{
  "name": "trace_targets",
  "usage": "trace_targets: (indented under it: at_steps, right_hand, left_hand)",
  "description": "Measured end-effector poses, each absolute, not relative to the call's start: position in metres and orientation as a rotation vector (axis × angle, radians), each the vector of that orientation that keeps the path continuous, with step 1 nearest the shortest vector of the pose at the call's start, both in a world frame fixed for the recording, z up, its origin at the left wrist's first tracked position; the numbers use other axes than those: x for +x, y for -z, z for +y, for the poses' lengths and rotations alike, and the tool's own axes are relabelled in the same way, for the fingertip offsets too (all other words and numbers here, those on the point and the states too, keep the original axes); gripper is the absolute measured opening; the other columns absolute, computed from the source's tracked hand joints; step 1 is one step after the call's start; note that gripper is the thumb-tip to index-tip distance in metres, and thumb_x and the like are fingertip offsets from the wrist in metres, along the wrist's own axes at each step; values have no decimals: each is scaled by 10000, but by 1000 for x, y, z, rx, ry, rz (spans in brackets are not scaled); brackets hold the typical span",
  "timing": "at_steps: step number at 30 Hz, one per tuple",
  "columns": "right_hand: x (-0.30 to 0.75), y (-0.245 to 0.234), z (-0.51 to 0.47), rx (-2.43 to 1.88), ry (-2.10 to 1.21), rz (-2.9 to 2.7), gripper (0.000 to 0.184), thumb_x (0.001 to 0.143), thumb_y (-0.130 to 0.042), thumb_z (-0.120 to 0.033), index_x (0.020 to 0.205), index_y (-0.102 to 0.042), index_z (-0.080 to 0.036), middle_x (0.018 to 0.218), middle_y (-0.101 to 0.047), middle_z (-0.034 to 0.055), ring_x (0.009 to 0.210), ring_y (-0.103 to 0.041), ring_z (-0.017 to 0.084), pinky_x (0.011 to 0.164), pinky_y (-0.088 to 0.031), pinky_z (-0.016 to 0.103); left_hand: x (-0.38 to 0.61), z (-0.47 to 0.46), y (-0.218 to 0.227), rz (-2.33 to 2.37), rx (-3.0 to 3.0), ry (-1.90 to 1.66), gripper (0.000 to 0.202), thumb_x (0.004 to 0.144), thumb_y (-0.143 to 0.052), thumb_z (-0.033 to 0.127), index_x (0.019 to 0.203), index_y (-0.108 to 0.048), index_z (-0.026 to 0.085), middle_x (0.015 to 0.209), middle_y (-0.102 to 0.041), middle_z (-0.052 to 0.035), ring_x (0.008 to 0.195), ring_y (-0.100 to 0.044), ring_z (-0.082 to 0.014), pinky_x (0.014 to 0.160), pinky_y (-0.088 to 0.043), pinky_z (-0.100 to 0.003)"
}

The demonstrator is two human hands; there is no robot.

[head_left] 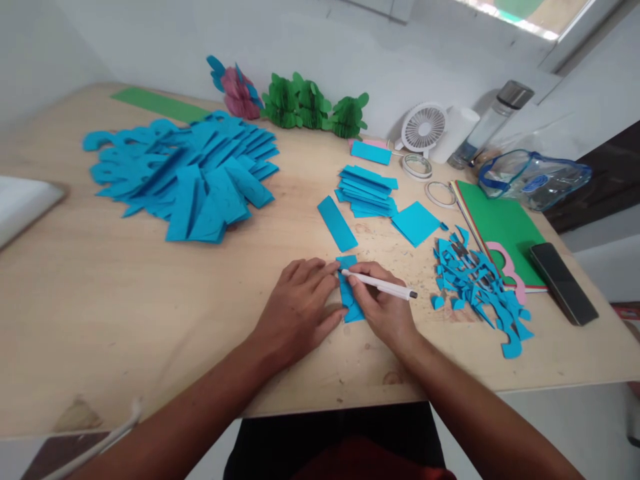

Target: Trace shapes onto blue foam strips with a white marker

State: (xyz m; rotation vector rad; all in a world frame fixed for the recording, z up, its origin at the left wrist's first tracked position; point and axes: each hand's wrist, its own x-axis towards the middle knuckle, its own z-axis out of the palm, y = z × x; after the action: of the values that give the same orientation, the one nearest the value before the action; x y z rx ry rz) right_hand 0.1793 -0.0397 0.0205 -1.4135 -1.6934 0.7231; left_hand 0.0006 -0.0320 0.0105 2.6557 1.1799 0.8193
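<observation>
Right hand (383, 303) grips white pen (384, 285); flat left hand (295, 303) presses blue paper strip (353, 308); upper-left blue-paper cutouts (193, 170) look done, upper-centre blue-paper rectangles (367, 191) not.

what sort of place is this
Probably a papercraft workspace, at home or in a small studio: a wooden table holds a heap of blue paper offcuts, green honeycomb-style paper decorations and rolls of tape.
</observation>
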Motion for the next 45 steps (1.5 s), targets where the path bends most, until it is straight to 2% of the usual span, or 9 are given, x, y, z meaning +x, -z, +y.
trace_targets:
  at_steps: [18, 45]
  right_hand:
    - [179, -19, -41, -1430, -725, -1646, 114, 902, -539, -280, 904, -635, -218, 830, -710, 41, 697, -629, 159, 619, -499, 278]
    - [178, -25, -44, -1461, -578, -1704, 113, 888, -512, -264, 851, -610, -220, 776, -701, 38, 695, -634, 172, 633, -482, 304]
  left_hand:
    - [0, -31, -8, 1178, 2677, -848, 348, 867, -583, 295, 1179, -588, 140, 1242, -674, -149, 1128, -600, -350, 941, -494, -542]
    - [0, -32, -8, 1179, 2664, -835, 366, 856, -609, 303, 1177, -606, 127, 1226, -674, -163, 1144, -585, -354, 954, -482, -547]
